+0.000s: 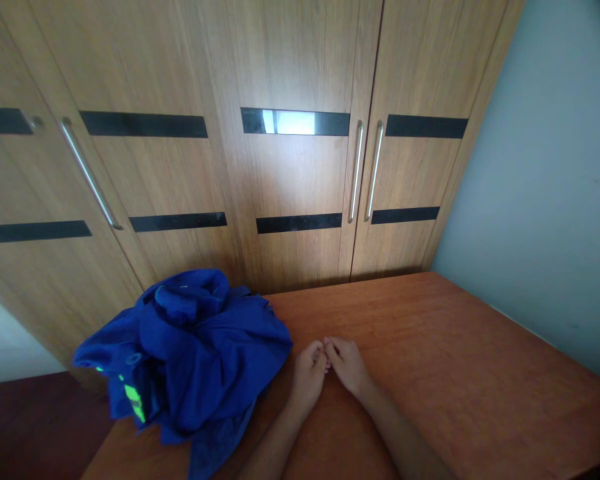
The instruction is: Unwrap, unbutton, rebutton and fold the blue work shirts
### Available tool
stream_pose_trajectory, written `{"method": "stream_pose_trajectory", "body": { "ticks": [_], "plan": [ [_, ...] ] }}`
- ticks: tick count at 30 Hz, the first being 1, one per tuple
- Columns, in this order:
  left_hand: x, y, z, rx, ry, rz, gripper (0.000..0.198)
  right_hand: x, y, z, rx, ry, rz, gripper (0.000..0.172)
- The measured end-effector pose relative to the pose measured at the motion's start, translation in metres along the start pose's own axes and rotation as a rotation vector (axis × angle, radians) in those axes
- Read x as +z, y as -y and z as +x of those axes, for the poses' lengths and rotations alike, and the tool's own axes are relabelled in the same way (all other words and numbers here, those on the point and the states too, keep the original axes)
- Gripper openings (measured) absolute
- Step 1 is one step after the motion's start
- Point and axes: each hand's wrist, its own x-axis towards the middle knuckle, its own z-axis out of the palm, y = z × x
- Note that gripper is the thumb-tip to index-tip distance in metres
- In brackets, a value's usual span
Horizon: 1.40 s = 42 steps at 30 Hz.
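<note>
My left hand [309, 375] and my right hand [347, 365] rest together over the wooden table, fingertips touching in the middle. The fingers of both are curled in, and no object shows in either one. Just left of my left hand lies a heap of crumpled blue clothing [215, 353], bunched up with folds and a bright yellow-green patch on its near left side. A small gap separates my left hand from the cloth. The inner sides of the fingers are partly hidden.
The reddish-brown table [455, 373] reaches back to a tall wooden wardrobe [295, 173] with black strips and metal handles [356, 172]. A pale wall [545, 220] borders the table on the right. Dark floor [35, 420] shows at the lower left, beyond the table's edge.
</note>
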Motion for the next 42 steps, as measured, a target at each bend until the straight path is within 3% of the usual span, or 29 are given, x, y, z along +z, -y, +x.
{"method": "stream_pose_trajectory", "body": {
  "ticks": [22,25,27,29,31,36,42],
  "plan": [
    [0.0,-0.001,0.0,0.005,-0.008,-0.04,0.021,-0.002,0.003,0.0,0.01,0.0,-0.014,0.045],
    [-0.001,0.002,0.001,0.007,-0.026,-0.073,0.019,-0.001,-0.001,0.001,0.029,-0.012,0.027,0.038],
    [-0.002,0.005,0.001,0.019,-0.055,-0.134,0.041,0.0,-0.005,0.001,0.069,-0.031,0.088,0.03],
    [-0.003,0.006,0.002,0.036,-0.076,-0.195,0.073,0.002,-0.008,0.001,0.098,-0.035,0.156,0.049],
    [-0.003,0.005,0.001,0.042,-0.079,-0.219,0.086,0.004,-0.01,0.0,0.103,-0.034,0.207,0.066],
    [-0.003,0.005,0.003,0.054,-0.092,-0.227,0.087,0.003,-0.009,0.0,0.097,-0.063,0.268,0.075],
    [-0.006,0.011,0.006,0.07,-0.188,-0.209,0.091,-0.001,-0.007,0.001,0.028,-0.159,0.293,0.087]
  ]
}}
